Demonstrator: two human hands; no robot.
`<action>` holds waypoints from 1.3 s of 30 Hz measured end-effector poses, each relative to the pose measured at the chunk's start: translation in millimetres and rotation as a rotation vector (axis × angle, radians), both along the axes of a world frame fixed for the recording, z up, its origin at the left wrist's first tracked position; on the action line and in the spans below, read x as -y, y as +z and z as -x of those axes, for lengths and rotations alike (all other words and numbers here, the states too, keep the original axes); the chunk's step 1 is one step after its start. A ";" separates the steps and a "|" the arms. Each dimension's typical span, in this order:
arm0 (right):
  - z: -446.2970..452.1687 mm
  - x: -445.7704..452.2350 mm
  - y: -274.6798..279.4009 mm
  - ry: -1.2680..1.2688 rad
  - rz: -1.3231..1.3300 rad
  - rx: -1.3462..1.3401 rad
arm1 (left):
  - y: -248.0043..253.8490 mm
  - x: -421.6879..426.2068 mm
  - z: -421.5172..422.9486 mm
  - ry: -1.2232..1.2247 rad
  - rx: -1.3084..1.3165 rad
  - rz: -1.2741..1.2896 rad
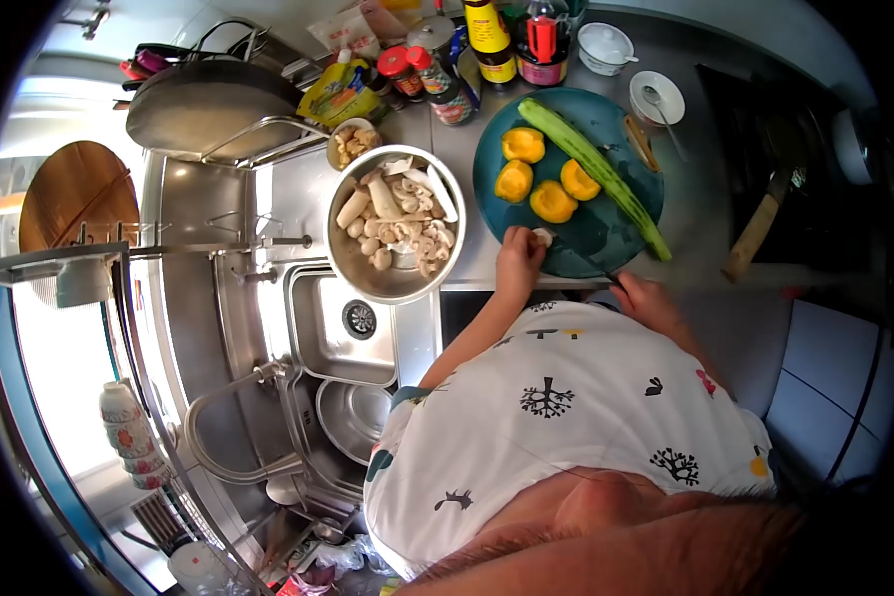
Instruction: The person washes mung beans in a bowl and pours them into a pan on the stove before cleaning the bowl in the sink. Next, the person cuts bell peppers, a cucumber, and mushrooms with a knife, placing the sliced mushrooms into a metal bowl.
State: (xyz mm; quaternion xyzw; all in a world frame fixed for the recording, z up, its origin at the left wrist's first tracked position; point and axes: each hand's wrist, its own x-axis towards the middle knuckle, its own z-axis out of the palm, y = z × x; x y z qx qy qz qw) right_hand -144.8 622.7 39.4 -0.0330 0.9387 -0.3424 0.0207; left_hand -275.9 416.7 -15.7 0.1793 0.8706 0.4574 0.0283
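Observation:
On the lower edge of a round dark green board [497,189], my left hand [520,260] has its fingers pressed together on a small whitish piece [542,237]. My right hand [646,298] is closed round the dark handle of a knife [598,268], whose blade points toward the left hand over the board. Several yellow hollow halves, one of them a yellow half [552,202], lie at the board's middle. A long peeled green vegetable [596,169] runs diagonally across it. Beside the board, a steel bowl [340,260] holds mushrooms [392,214].
A sink [338,343] is at lower left. Bottles and jars, including a yellow-labelled bottle [489,45], stand behind the board. To the right are a white bowl with a spoon [658,96], a stove [805,129] and a wooden handle [755,233] near the counter edge.

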 end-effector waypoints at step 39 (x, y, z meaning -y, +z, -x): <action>56.1 24.7 -8.3 0.061 -0.092 0.206 | 4.6 6.3 -1.0 0.058 0.153 -0.133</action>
